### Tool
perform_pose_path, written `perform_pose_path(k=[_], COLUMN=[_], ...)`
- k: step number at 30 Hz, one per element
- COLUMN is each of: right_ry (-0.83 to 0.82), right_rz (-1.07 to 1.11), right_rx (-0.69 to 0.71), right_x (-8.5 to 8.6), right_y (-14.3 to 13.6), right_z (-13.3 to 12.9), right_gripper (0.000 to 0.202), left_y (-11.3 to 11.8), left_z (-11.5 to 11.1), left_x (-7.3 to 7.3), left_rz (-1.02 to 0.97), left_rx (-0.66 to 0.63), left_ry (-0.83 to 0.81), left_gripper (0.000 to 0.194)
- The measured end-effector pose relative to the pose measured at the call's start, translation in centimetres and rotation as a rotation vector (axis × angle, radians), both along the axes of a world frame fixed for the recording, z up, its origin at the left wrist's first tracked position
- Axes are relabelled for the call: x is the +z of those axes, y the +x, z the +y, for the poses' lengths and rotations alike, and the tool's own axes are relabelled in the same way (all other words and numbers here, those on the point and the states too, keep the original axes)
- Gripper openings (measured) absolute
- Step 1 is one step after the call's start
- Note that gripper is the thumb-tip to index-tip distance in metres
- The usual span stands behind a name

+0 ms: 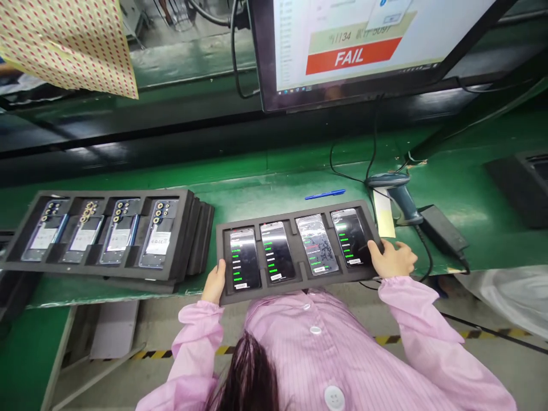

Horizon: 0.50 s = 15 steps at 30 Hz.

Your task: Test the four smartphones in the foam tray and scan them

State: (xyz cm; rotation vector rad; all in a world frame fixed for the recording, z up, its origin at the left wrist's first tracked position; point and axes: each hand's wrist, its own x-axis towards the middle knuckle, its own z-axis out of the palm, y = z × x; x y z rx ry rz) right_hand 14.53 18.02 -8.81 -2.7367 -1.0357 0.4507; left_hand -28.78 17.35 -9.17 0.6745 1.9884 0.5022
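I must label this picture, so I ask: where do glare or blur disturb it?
Head view: in the held tray, the third phone from the left looks pale and mottled, perhaps from glare; on the monitor, FAIL reads clearly, but smaller text is too blurred to read; the green table shows soft shine.

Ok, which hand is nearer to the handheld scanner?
Right. The right hand touches the right end of the tray, on the person's side of the handheld scanner; the left hand holds the tray's opposite end, clearly farther away.
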Motion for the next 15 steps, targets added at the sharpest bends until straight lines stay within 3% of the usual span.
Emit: perform_pose_path(k=[4,9,15], right_ry=[-0.01,-0.031,-0.094], right_rz=[0.083,0.087,0.051], right_rx=[0.005,0.064,0.142], right_x=[-0.4,-0.5,-0.9], right_y=[0.8,1.3,1.7], right_z=[0.7,4.3,6.7], right_gripper=[0.053,0.051,0.059], left_y=[-0.1,-0.6,-0.1], left_z=[-1.7,-3.5,-4.0], left_x=[-1.2,-3.0,-2.7], left_rz=[0.149,0.141,0.182], left_rx=[-0.049,-0.025,-0.019], left_ry=[0.172,0.326,0.353], left_gripper=[0.056,0.058,0.049])
